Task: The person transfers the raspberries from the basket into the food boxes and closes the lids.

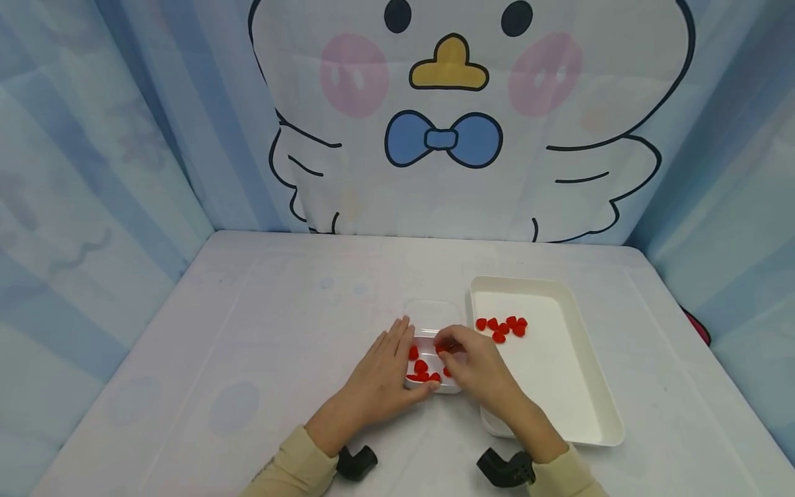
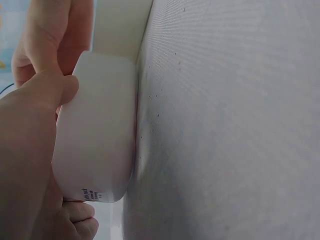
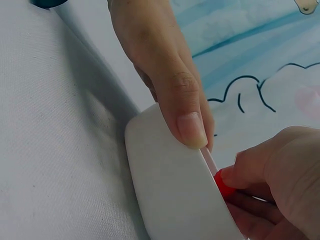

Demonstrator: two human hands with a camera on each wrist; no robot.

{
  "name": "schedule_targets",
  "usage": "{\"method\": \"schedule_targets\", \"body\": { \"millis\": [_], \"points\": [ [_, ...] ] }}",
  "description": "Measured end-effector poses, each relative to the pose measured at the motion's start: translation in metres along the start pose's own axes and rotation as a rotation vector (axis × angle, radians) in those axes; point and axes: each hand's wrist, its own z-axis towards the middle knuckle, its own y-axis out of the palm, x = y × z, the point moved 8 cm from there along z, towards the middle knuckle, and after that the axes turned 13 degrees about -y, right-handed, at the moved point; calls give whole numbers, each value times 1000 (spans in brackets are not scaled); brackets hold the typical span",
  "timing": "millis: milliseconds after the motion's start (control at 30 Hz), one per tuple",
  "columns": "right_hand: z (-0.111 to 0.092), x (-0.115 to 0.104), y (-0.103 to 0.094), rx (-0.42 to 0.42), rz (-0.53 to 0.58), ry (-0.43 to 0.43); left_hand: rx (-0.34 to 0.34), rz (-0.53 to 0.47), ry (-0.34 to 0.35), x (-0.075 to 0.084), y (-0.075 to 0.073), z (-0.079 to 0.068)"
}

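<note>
A small white box [image 1: 448,388] with a clear hinged lid [image 1: 431,314] opened at its far side stands mid-table. Several small red, roughly heart-shaped pieces [image 1: 421,366] lie in it. My left hand [image 1: 379,379] holds the box, fingers along its left side and thumb over the near rim; in the left wrist view the near wall [image 2: 97,125] bears small dark print. My right hand [image 1: 481,366] is over the box's right part, where its thumb and fingers pinch a red piece [image 3: 225,185] at the rim.
To the right stands a shallow white tray [image 1: 596,386], its left edge beside the box. Several more red pieces [image 1: 499,337] sit in its far left part. Printed curtains [image 1: 435,200] close off the table [image 1: 248,331] at the back and sides.
</note>
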Motion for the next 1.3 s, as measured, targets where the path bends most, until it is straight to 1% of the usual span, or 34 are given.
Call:
{"method": "schedule_targets", "body": {
  "millis": [133, 433, 667, 967, 1300],
  "points": [
    [0, -1, 2, -1, -2, -14, 1, -5, -1, 0, 0, 0],
    [0, -2, 7, -12, -8, -17, 7, -7, 0, 0, 1, 1],
    [0, -1, 6, -23, 8, 7, 4, 1, 2, -1, 1, 1],
    [1, 0, -2, 4, 18, 14, 8, 3, 5, -1, 0, 1],
    [0, 10, -20, 53, 9, 76, 14, 1, -4, 0, 1, 0]
  ]
}}
